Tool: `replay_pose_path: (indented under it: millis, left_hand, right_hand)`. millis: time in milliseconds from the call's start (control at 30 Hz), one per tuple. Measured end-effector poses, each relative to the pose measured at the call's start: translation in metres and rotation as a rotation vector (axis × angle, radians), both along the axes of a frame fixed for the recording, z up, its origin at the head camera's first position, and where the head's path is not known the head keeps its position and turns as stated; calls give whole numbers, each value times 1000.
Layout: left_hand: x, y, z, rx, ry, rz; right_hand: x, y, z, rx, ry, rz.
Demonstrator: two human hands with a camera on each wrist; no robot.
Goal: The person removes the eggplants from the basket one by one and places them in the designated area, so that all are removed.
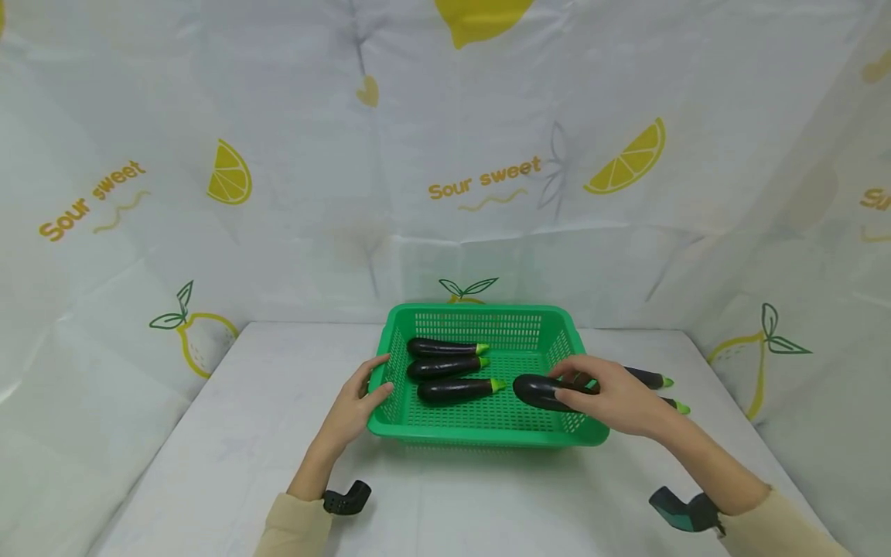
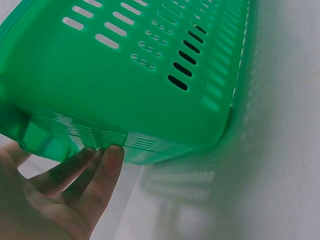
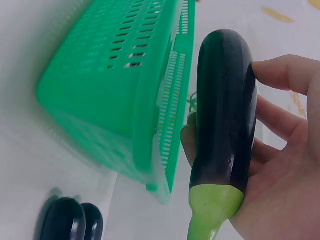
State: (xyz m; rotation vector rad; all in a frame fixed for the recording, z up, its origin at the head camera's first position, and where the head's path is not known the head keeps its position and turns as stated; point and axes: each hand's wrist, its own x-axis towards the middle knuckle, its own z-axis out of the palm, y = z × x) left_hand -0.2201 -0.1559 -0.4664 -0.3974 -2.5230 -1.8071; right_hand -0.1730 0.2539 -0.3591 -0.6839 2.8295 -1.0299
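Observation:
A green plastic basket (image 1: 487, 437) stands on the white table with three dark eggplants inside, the nearest eggplant (image 1: 455, 390) lying sideways with its green stem to the right. My left hand (image 1: 351, 402) holds the basket's left rim, and in the left wrist view its fingers (image 2: 102, 175) reach the outer wall. Over the basket's right end, my right hand (image 1: 619, 394) grips another eggplant (image 3: 225, 110) between thumb and fingers. That eggplant's rounded end points left over the basket, and its light green stem shows in the right wrist view.
Two more eggplants lie on the table just right of the basket, partly hidden by the right hand; one eggplant (image 1: 650, 377) shows its green tip. A white cloth backdrop (image 1: 313, 232) with lemon prints rises behind the table (image 1: 257, 433).

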Motion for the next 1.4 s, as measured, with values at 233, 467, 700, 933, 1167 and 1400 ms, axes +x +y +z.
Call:
replay_pose_path:
  millis: [233,467,700,933,1167,1400]
  left_hand:
    - [-1,0,-1,-1,0,1]
    - [-1,0,-1,2,1,-4]
    - [0,0,0,15,-2,-8]
    - [0,0,-1,-1,5,-6]
    - [1,0,0,20,-5,-7]
    - [2,0,1,15,-3,-2]
  right_hand:
    - [2,13,-1,-19,-9,-11]
    - [3,29,-1,-27,7,-25]
    - [3,44,-1,-2,28,-77]
    - [6,58,0,14,30,-110]
    - [6,74,-4,24,84,-136]
    - [4,90,-6,5,78,-161]
